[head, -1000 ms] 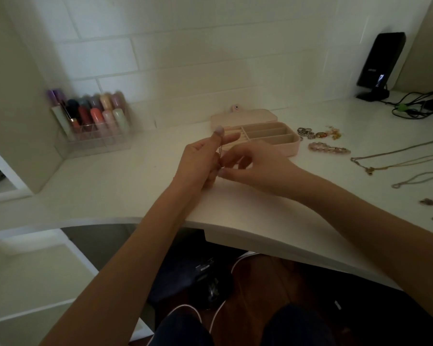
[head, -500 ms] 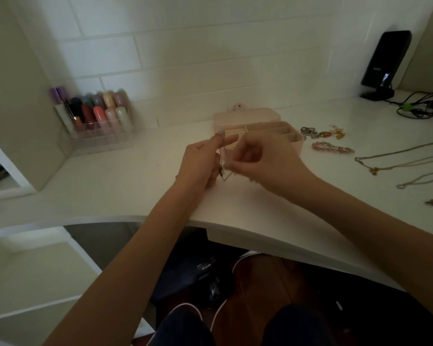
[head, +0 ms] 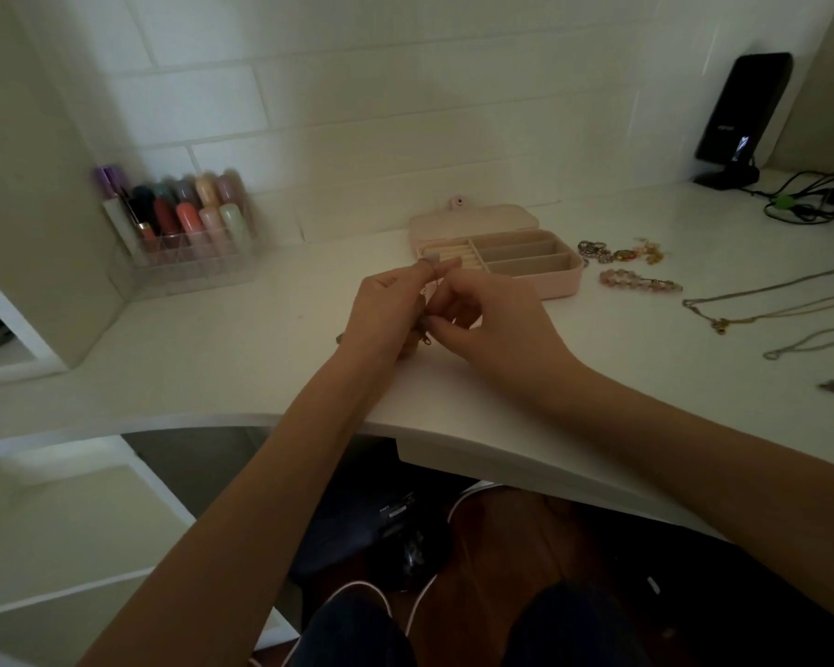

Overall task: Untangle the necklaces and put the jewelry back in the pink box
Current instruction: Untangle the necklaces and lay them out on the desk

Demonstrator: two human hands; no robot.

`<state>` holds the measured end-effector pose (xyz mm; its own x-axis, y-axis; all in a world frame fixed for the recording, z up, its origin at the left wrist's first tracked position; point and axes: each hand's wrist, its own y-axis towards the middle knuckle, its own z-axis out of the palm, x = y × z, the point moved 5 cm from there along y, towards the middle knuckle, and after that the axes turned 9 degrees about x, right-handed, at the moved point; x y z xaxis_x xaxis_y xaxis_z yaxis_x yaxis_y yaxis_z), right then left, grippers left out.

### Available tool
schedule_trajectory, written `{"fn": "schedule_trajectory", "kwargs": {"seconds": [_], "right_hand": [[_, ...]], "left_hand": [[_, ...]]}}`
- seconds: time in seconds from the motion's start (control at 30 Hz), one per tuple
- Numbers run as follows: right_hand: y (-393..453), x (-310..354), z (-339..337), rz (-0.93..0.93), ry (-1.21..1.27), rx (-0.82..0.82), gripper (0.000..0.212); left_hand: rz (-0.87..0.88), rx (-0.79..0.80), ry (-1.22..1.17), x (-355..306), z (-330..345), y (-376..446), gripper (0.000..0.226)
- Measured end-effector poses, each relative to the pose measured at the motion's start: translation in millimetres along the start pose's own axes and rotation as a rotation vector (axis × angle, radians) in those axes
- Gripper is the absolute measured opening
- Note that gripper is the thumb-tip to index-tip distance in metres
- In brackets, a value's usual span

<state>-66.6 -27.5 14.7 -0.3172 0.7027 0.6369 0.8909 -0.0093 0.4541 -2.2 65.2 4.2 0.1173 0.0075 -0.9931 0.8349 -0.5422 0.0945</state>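
Since the frame half a second back, both hands have dropped slightly toward the surface (head: 242,349) and drawn closer; the right hand's (head: 489,320) fingers now sit lower, just beside the left's. A thin necklace chain (head: 424,337) is pinched between the two hands, left hand (head: 388,312) gripping it from its side, right hand pinching it opposite; only a short dangling bit shows between the fingers, rest hidden.

Pink box (head: 511,262) lies open just behind the hands, lid flat toward the wall, compartments visible; contents too dim to tell.

Right of the box: a cluster of rings (head: 595,250), small gold pieces (head: 646,250), a beaded bracelet (head: 639,283). Further right, well apart from the hands, loose necklaces (head: 766,308) stretched out on the surface.

Back left: clear organiser of coloured tubes (head: 189,219). Back right: black device on a stand (head: 742,113) with cables (head: 814,199); its small label is unreadable.
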Motion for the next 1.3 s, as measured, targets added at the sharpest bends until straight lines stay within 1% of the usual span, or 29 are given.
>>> {"fn": "schedule_trajectory", "kwargs": {"seconds": [0.1, 0.17, 0.23, 0.37, 0.47, 0.53, 0.67, 0.77, 0.83, 1.0, 1.07, 1.2, 1.3], "right_hand": [[-1.5, 4.6, 1.1, -0.021, 0.029, -0.001, 0.015], [-0.8, 3.6, -0.9, 0.003, 0.079, -0.003, 0.02], [1.2, -2.6, -5.5, 0.079, 0.244, 0.004, 0.02], [2.0, -13.0, -11.2, 0.278, 0.717, 0.01, 0.021], [2.6, -15.3, -8.0, 0.39, 0.973, 0.04, 0.014], [3.2, -15.6, -6.3, 0.432, 1.074, 0.064, 0.011], [2.7, -18.1, -5.8, 0.493, 1.147, 0.057, 0.014], [3.8, -23.1, -6.3, 0.499, 1.108, -0.003, 0.014], [4.5, -23.9, -8.1, 0.468, 1.083, -0.045, 0.015], [3.7, -20.5, -12.3, 0.403, 1.07, -0.027, 0.023], [4.1, -20.9, -14.2, 0.382, 0.971, -0.006, 0.019], [5.5, -21.4, -19.8, 0.301, 0.655, 0.025, 0.003], [5.3, -17.2, -19.9, 0.255, 0.54, 0.082, 0.005]], "left_hand": [[0.009, -0.013, -0.014, 0.5, -0.1, 0.4, 0.028], [0.008, -0.021, -0.04, 1.3, -1.5, 0.9, 0.028], [0.005, -0.023, -0.079, 2.3, -3.9, 1.2, 0.028], [0.003, -0.033, -0.118, 3.3, -6.8, 0.6, 0.031], [0.005, -0.024, -0.108, 2.2, -5.0, -0.5, 0.033], [0.013, -0.013, -0.109, 1.7, -5.0, -0.5, 0.035], [0.002, -0.014, -0.111, 0.6, -6.0, -1.6, 0.039], [-0.027, -0.058, -0.113, -0.5, -7.6, -2.5, 0.042], [-0.047, -0.09, -0.145, -0.2, -8.4, -2.4, 0.041], [-0.048, -0.101, -0.184, 1.4, -8.4, -1.2, 0.049], [-0.034, -0.088, -0.173, 1.3, -8.5, -0.8, 0.054], [-0.028, -0.071, -0.169, 1.8, -8.8, -1.4, 0.059], [-0.028, -0.066, -0.163, 1.6, -9.2, -1.7, 0.062]]}}
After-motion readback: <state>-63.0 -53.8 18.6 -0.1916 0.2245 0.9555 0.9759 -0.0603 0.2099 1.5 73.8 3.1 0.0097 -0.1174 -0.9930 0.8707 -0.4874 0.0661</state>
